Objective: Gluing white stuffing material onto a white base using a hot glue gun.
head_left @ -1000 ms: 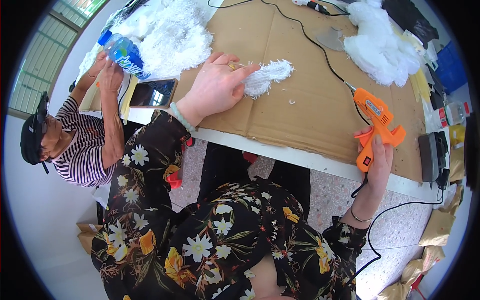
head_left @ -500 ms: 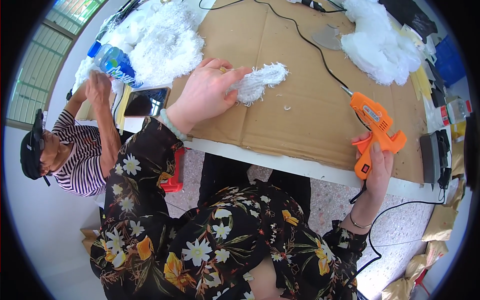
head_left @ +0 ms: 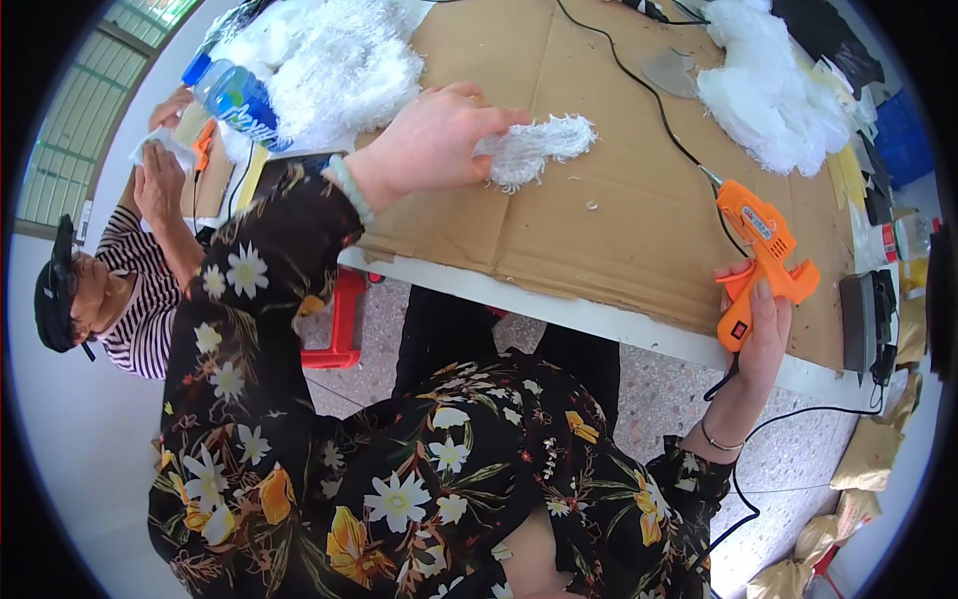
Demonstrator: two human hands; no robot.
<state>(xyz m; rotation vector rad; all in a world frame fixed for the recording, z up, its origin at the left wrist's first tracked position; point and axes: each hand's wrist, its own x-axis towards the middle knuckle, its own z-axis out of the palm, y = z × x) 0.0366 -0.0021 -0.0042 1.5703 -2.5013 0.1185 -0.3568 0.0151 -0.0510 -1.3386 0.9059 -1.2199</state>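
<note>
My left hand (head_left: 434, 145) reaches over the cardboard-covered table, thumb and index finger closed around the near end of a white fringed piece of cloth (head_left: 544, 145). The cloth lies flat, with loose threads along its edges. At the right, near the table's front edge, my right hand (head_left: 763, 317) is wrapped round the handle of an orange glue gun (head_left: 763, 235). Its nozzle points up and away to the left, well apart from the cloth. A small pale scrap (head_left: 592, 206) lies on the cardboard (head_left: 619, 245) near the cloth.
White fluffy piles lie at the back left (head_left: 349, 75) and back right (head_left: 768, 110). A water bottle (head_left: 235, 105) leans at the left. A black cord (head_left: 639, 100) crosses the cardboard. At the left, a co-worker (head_left: 140, 290) holds white cloth near another orange glue gun (head_left: 204, 145).
The view has shifted slightly, and my left arm now covers the phone. The co-worker's hands have moved left, where white cloth shows in them. My holds on cloth and glue gun look unchanged.
</note>
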